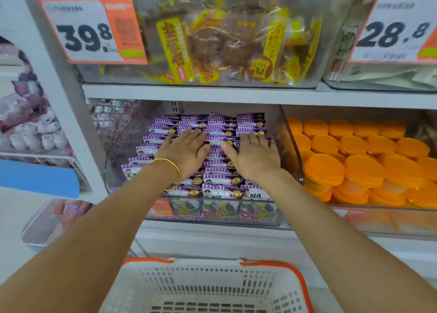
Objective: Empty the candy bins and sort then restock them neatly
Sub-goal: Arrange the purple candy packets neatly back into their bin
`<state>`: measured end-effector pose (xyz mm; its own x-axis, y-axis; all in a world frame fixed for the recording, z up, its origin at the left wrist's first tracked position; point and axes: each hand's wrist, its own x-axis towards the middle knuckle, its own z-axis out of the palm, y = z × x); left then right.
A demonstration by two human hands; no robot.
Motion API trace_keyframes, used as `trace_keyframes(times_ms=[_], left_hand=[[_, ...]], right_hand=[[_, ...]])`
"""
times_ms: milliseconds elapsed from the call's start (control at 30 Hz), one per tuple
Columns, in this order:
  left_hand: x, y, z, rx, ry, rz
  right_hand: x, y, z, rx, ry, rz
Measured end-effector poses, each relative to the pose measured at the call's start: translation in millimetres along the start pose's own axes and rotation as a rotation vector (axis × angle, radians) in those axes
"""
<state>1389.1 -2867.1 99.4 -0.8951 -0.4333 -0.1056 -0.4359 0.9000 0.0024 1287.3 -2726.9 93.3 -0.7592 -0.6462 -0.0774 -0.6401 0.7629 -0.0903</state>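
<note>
While both hands, left (186, 150) and right (254, 155), lie flat and open, purple candy packets (218, 182) sit directly beneath, ungripped.

Bright, even light leaves only soft shadows beneath the left hand (186, 150) and right hand (255, 156) lying flat in the purple candy bin (111, 170), where the picture is sharpest. Above that bin a clear bin front (236, 2) carries a pale sheen, and the small print on the price tag (92, 31) to its upper left is smeared. Left of it the goods (26, 123) blur to haze, while the wide lens bows the shelf edge (236, 95) above and stretches the forearms (94, 230) below.
</note>
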Motion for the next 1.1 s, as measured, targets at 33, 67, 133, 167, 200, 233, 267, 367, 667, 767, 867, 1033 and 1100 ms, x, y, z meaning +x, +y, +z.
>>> trace_keyframes(times_ms=[33, 67, 133, 167, 200, 233, 267, 367, 667, 767, 867, 1033, 1100], left_hand=[[6, -1, -1, -0.001, 0.042, 0.008], [13, -2, -3, -0.007, 0.073, 0.017], [30, -1, -5, -0.020, 0.107, 0.042], [39, 0, -5, -0.024, 0.116, 0.058], [48, 2, -5, -0.023, 0.126, 0.080], [57, 3, -6, -0.016, 0.134, 0.104], [64, 4, -6, -0.005, 0.141, 0.124], [81, 3, -4, 0.038, 0.130, 0.137], [89, -1, -1, 0.036, 0.076, 0.093], [89, -1, -3, 0.051, 0.122, 0.113], [92, -2, -4, 0.059, 0.077, 0.141], [87, -2, -12, -0.007, 0.038, 0.102], [71, -3, -21, -0.096, 0.049, 0.031]], right_hand=[[6, -2, -2, 0.013, 0.033, 0.003], [13, -4, -5, 0.023, 0.075, 0.001], [31, -5, -7, 0.032, 0.148, 0.000], [41, -4, -7, 0.032, 0.170, 0.009], [50, -2, -5, 0.029, 0.185, 0.022], [57, 0, -4, 0.026, 0.194, 0.036], [63, 2, -3, 0.025, 0.202, 0.047], [75, 7, 0, 0.026, 0.223, 0.051], [80, 6, 6, 0.065, 0.191, 0.131], [79, 7, 8, 0.075, 0.215, 0.109], [80, 8, 8, 0.084, 0.229, 0.093], [75, 5, 2, 0.076, 0.182, 0.083], [60, 6, -10, 0.103, 0.249, 0.062]])
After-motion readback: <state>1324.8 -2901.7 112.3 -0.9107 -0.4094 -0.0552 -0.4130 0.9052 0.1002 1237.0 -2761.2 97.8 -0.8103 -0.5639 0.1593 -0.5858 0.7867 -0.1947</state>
